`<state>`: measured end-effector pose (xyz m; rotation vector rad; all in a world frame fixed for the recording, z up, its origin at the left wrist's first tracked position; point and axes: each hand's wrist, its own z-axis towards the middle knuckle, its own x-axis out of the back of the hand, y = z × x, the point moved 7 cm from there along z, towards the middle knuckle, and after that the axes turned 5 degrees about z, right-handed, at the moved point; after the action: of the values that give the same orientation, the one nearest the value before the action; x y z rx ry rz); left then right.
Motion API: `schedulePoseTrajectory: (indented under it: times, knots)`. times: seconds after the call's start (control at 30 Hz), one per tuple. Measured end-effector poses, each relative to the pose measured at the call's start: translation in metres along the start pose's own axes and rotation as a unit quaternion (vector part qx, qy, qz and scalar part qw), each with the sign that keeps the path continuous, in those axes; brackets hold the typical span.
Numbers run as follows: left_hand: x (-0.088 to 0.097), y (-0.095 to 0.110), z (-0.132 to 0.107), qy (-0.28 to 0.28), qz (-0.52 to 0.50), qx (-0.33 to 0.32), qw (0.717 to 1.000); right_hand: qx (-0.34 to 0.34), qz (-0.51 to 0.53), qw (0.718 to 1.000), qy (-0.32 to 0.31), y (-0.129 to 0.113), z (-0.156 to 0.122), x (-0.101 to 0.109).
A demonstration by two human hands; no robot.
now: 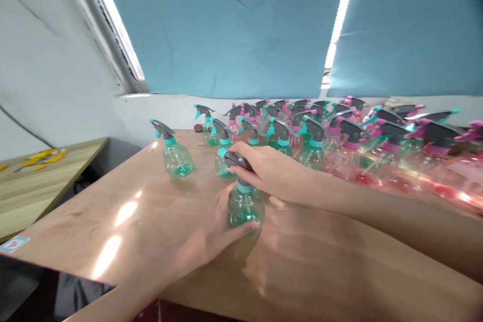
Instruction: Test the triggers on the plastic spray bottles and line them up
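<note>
A small green spray bottle (244,207) stands on the shiny brown table (151,211) in front of me. My left hand (211,231) wraps around its round body from the near side. My right hand (264,168) is closed over its grey trigger head (236,160), which has a teal collar. Another green spray bottle (176,157) stands alone to the left, apart from both hands.
Several spray bottles, green ones (281,141) in the middle and pink ones (377,151) to the right, crowd the far side of the table. A lower wooden bench (45,181) with yellow parts (41,157) is at the left. Blue blinds (234,25) cover the window behind.
</note>
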<state>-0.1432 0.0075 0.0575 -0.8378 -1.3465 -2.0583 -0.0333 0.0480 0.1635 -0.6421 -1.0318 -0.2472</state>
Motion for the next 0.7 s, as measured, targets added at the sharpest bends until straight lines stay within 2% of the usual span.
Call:
schedulePoseTrajectory:
  times: [0.03,0.17,0.27,0.33,0.5,0.6,0.7]
  knots:
    - [-0.008,0.011,0.003,-0.026,-0.003,-0.012,1.0,-0.008,0.024,1.0,0.002,0.008,-0.011,0.006]
    - [-0.035,0.046,0.017,-0.062,0.009,-0.024,0.998,-0.059,0.111,0.992,-0.008,0.041,-0.058,0.026]
    - [-0.057,0.06,0.026,-0.079,0.021,-0.02,0.996,-0.084,0.158,0.984,-0.025,0.061,-0.088,0.032]
    - [-0.073,0.067,0.031,-0.079,-0.019,-0.041,0.996,-0.087,0.185,0.979,-0.021,0.074,-0.105,0.033]
    - [-0.11,0.085,0.039,-0.091,-0.087,-0.083,0.989,-0.084,0.246,0.965,0.038,0.107,-0.13,0.032]
    - [-0.126,0.102,0.045,-0.103,-0.106,-0.107,0.983,-0.077,0.249,0.961,0.091,0.112,-0.14,0.042]
    - [-0.141,0.117,0.054,-0.129,-0.111,-0.122,0.978,-0.106,0.241,0.955,0.137,0.112,-0.149,0.058]
